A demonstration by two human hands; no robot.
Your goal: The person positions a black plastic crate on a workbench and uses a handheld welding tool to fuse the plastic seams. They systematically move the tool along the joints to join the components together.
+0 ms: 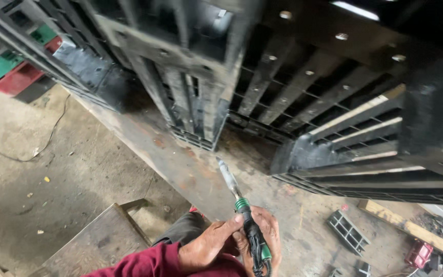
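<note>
Black pallets [293, 87] overhang; both hands [232, 246] grip soldering iron [242, 210] below.

A rough workshop: stacked black plastic pallets [303, 87], stained concrete floor [52, 174].

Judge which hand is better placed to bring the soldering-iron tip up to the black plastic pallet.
Probably the right hand: it wraps the soldering iron handle, its tip aimed at the black pallet. The left hand only steadies the handle from the side, near the green collar.
</note>
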